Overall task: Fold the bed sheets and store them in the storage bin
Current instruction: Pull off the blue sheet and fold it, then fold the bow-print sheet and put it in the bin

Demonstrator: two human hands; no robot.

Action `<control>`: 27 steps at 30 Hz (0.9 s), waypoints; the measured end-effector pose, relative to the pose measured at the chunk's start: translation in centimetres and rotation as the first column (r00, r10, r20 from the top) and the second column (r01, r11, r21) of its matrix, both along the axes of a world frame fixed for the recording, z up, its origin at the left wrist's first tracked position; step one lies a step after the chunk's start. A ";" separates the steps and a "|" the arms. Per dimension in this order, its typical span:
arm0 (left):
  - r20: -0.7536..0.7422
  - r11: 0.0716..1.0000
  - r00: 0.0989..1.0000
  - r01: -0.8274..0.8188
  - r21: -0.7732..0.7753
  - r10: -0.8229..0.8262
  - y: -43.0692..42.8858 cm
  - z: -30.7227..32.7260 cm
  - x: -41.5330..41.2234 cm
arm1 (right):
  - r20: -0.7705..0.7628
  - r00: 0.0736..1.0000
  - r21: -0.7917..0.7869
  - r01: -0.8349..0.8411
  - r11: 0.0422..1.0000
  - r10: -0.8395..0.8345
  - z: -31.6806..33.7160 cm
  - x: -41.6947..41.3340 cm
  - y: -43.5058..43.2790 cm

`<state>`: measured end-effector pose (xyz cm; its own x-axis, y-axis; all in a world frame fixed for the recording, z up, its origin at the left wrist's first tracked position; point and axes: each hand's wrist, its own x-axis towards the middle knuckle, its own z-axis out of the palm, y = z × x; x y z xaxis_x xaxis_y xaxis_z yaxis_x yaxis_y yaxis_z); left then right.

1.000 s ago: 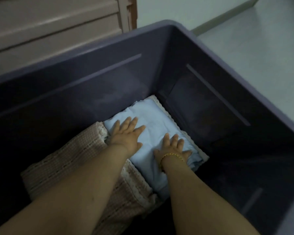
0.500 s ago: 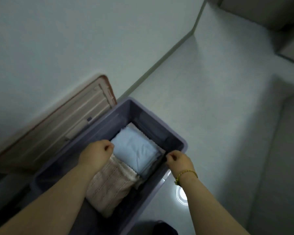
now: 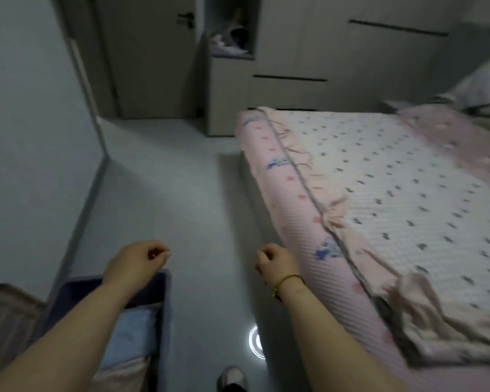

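Note:
The purple storage bin stands on the floor at the lower left, partly hidden by my left forearm. Inside it lies a folded light-blue sheet with a beige folded cloth in front of it. My left hand hovers above the bin's far rim, fingers curled, holding nothing. My right hand, with a gold bracelet on the wrist, is curled and empty over the floor beside the bed. A rumpled pink sheet lies on the bed's near corner.
The bed with a dotted cover fills the right side. The bin's lid leans at the far left by the wall. A closed door and wardrobe stand at the back. A foot shows at the bottom.
Both hands lifted off the blue sheet and out of the bin, fingers curling shut. The view swung up from the bin to the floor and bed.

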<state>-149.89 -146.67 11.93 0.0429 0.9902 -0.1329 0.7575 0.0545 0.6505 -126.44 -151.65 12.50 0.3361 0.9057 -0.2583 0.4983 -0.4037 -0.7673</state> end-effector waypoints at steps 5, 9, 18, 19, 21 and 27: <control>-0.051 0.941 0.943 0.331 0.066 -0.328 -5.7 3.2 10.5 | 0.076 0.937 0.005 0.341 0.940 -0.340 3.1 8.3 -14.8; -0.042 0.866 0.867 0.498 0.051 -0.496 -11.5 3.8 16.9 | 0.020 0.803 -0.001 0.595 0.803 -0.595 3.7 12.6 -24.5; -0.073 0.740 0.738 0.673 0.001 -0.671 -20.1 2.8 25.3 | -0.038 0.668 -0.017 0.743 0.669 -0.743 1.8 17.0 -37.2; -0.079 0.732 0.729 0.682 -0.007 -0.680 -21.0 2.5 26.1 | -0.038 0.660 -0.021 0.750 0.661 -0.750 1.7 17.4 -38.1; -0.093 0.716 0.712 0.698 -0.008 -0.696 -23.2 1.8 27.9 | -0.029 0.649 -0.021 0.760 0.650 -0.760 1.2 18.7 -40.1; -0.093 0.692 0.687 0.722 -0.034 -0.721 -29.0 1.4 33.2 | 0.058 0.743 -0.048 0.669 0.742 -0.667 2.2 24.5 -45.0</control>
